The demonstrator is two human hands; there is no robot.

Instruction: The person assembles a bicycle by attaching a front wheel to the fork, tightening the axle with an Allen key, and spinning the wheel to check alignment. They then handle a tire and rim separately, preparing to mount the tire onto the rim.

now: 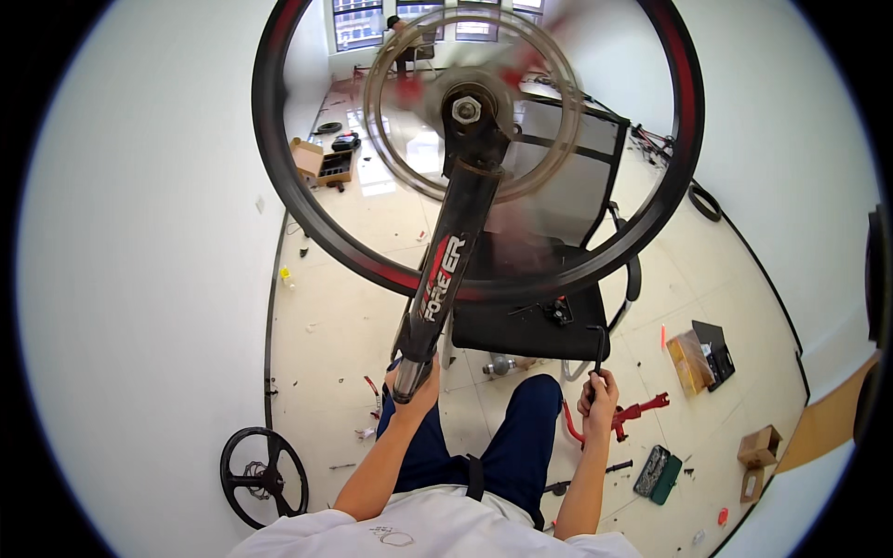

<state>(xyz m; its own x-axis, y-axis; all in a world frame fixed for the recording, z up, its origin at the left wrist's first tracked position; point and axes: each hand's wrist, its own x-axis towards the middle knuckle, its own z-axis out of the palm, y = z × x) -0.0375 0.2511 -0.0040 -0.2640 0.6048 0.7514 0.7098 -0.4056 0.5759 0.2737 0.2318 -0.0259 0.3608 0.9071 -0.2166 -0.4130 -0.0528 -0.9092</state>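
In front of me a black bicycle fork [456, 214] with pale lettering stands raised, its lower end gripped by my left hand [426, 386]. The fork bears a wheel [270, 121] with a dark, red-marked rim. Its red spokes are smeared, so the wheel seems to be turning. An axle nut [466, 110] shows at the hub, and a pale ring [372, 102] surrounds it. To the right, my right hand [598, 398] is closed around a black L-shaped hex key [600, 344], whose bent end points up, apart from the wheel.
Behind the wheel stands a black office chair [502, 327] with small parts on its seat. A black three-spoked wheel [264, 479] lies at lower left. Red frame parts [642, 409], a green toolbox [659, 474] and cardboard boxes [760, 446] are at right. A person [405, 42] sits far back.
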